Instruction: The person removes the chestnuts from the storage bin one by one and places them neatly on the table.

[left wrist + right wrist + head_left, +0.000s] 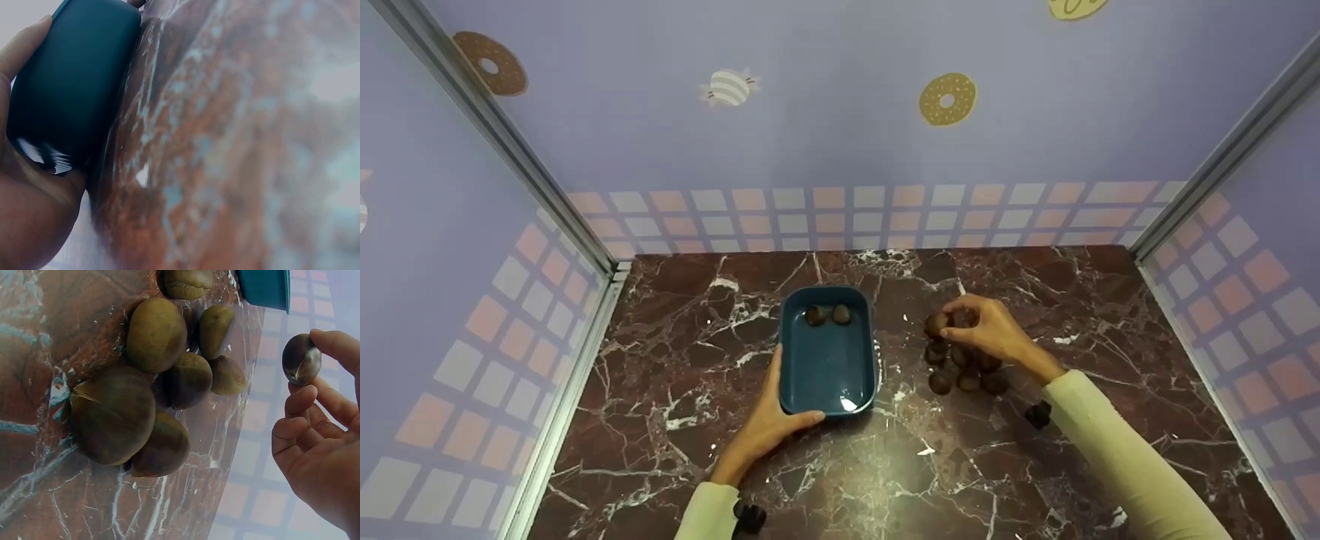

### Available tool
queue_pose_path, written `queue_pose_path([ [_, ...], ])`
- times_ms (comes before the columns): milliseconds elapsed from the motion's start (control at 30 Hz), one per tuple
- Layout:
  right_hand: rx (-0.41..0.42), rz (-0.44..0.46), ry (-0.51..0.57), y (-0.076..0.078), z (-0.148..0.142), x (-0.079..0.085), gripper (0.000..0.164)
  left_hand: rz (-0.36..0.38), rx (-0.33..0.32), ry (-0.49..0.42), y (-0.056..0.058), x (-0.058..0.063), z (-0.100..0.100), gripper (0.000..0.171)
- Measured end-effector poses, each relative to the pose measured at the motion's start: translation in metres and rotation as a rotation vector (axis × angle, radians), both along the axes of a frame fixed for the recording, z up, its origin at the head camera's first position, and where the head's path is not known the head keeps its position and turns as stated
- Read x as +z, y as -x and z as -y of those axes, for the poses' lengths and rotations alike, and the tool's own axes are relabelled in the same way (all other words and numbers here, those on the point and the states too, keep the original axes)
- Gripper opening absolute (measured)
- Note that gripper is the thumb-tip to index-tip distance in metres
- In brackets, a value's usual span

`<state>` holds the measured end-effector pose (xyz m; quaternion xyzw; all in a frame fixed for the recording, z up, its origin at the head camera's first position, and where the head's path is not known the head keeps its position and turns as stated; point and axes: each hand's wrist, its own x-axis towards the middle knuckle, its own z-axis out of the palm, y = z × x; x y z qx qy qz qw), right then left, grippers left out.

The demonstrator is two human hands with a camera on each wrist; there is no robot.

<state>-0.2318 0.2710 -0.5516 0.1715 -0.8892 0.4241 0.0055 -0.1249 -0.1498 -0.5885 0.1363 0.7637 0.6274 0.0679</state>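
In the head view, a blue rectangular dish (826,367) stands on the marbled table with two chestnuts (841,314) at its far end. My left hand (769,420) holds its near left corner, fingers along the left wall and thumb across the near edge. The left wrist view shows the dish's dark outer wall (79,73) in that hand. To the right, my right hand (990,330) pinches a chestnut (301,360) between thumb and fingertips. Beneath and in front of this hand lies a cluster of several brown chestnuts (940,382), partly hidden by it.
A dark red marbled tabletop (660,375) carries the dish and the chestnuts. Purple panels with a pink and white checked band (870,217) rise at the back and both sides, framed by metal posts (577,405).
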Motion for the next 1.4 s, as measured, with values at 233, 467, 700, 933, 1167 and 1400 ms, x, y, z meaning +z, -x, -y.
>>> queue_pose_path([
  [233,0.001,-0.008,0.000,-0.003,-0.003,-0.002,0.042,0.010,-0.006,0.018,0.001,0.000,0.001,0.127],
  [467,-0.017,-0.018,0.008,-0.006,-0.006,-0.005,0.042,0.014,-0.017,0.017,0.002,-0.001,0.001,0.127],
  [700,-0.049,0.014,0.011,-0.008,-0.011,-0.008,0.042,0.011,-0.028,0.004,0.004,-0.002,0.001,0.127],
  [933,-0.061,0.025,0.020,-0.007,-0.012,-0.009,0.043,0.020,-0.004,0.016,0.001,-0.001,0.002,0.126],
  [1167,-0.083,0.030,0.025,-0.005,-0.018,-0.017,0.042,0.029,-0.008,0.035,0.000,0.002,0.002,0.124],
  [1400,-0.111,0.044,0.008,-0.006,-0.027,-0.031,0.043,0.036,-0.032,0.038,0.000,0.003,0.002,0.125],
])
